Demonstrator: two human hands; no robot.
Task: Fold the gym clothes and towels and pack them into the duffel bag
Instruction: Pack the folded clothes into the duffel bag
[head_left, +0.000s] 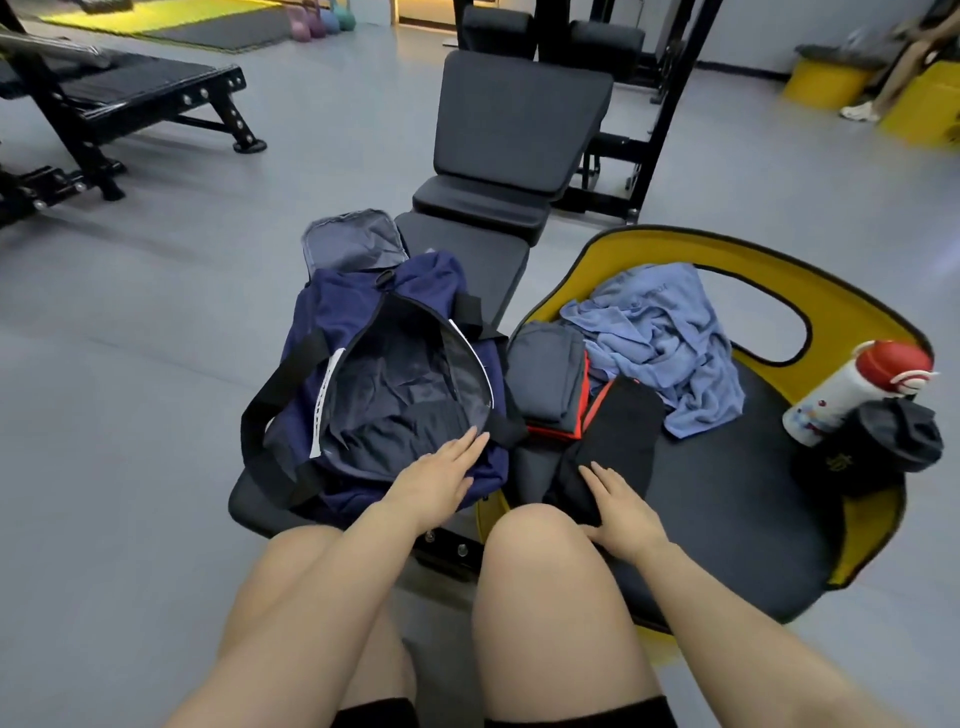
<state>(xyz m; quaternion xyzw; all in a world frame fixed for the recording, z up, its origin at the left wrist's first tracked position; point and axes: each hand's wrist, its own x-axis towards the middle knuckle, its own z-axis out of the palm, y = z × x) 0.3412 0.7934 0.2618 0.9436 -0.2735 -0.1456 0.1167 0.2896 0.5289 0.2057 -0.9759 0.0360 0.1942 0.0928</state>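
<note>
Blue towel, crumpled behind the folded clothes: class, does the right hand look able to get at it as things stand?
Probably yes. The right hand rests on black cloth before the blue towel, whose top lies uncovered.

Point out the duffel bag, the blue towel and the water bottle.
duffel bag (470, 467): head view, navy side panel near the open top.
blue towel (670, 338): head view, middle of the crumpled cloth.
water bottle (841, 395): head view, white body below the red cap.
</note>
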